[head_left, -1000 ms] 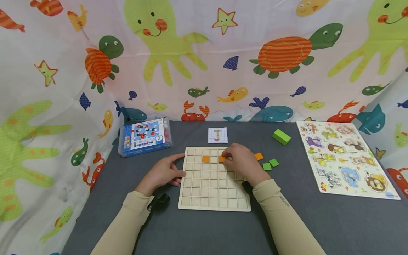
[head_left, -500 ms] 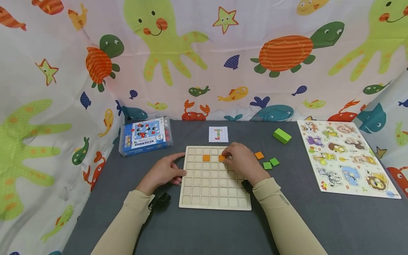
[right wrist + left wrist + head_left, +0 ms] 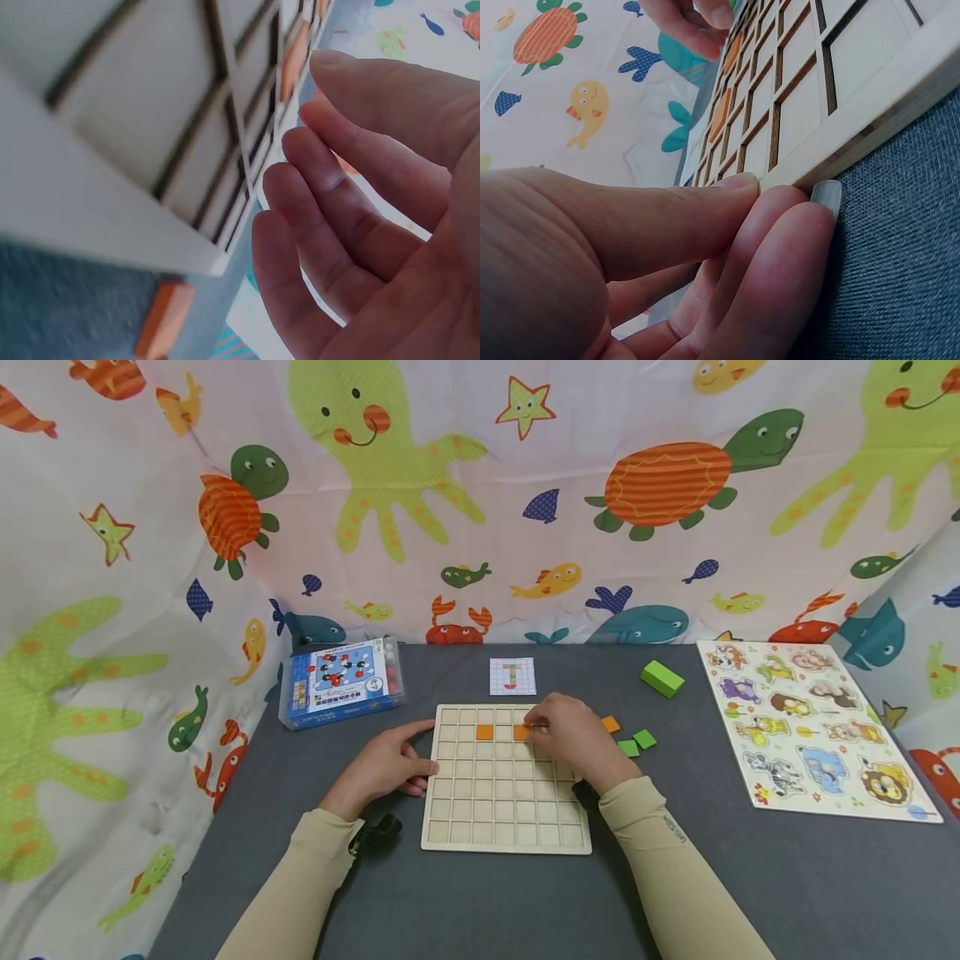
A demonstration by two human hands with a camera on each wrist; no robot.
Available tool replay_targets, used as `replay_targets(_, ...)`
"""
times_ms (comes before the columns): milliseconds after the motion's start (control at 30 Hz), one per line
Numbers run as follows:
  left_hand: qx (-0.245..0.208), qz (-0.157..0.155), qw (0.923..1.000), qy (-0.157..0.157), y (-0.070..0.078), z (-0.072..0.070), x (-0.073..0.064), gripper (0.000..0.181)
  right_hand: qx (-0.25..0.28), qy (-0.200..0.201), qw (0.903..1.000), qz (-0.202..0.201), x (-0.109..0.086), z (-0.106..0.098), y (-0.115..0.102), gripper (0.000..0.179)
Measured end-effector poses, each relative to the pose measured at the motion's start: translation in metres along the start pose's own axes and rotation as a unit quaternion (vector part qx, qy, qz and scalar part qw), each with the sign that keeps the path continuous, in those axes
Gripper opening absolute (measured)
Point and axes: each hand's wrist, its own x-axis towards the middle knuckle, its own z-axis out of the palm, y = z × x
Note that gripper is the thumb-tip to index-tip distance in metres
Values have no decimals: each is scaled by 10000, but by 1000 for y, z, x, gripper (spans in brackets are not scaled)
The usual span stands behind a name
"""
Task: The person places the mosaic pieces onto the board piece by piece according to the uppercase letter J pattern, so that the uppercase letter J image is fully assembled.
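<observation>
head view: right hand [image 3: 576,739] covers some of the board's [image 3: 504,849] upper right cells, part of one orange tile [image 3: 520,732]; fingertip contact unclear. loose orange tile [image 3: 611,724] partly behind that hand. card [image 3: 512,677] detail, box [image 3: 343,681] print too small to read. both sleeves [image 3: 288,885] cropped at bottom. left wrist view: left hand [image 3: 656,236] cut at left edge. right wrist view: near board rim blurred, board cropped left.
</observation>
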Motion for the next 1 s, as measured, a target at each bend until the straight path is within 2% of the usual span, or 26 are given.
replay_targets(133, 0, 41, 10000, 3, 2, 0, 0, 80, 205, 26, 9997, 126, -10, -13, 6, 25)
replay_targets(267, 65, -23, 10000, -15, 1, 1, 0, 81, 242, 122, 9992, 279, -26, -28, 22, 28)
replay_targets(633, 88, -13, 10000, -2, 1, 0, -1, 81, 99, 340, 9962, 793, -71, -67, 94, 33)
replay_targets(800, 107, -59, 9999, 37, 2, -1, 0, 81, 138, 375, 9940, 1017, -78, -77, 113, 38)
replay_targets(1000, 95, -105, 9999, 15, 1, 0, 1, 81, 78, 208, 9933, 1134, -78, -78, 122, 41)
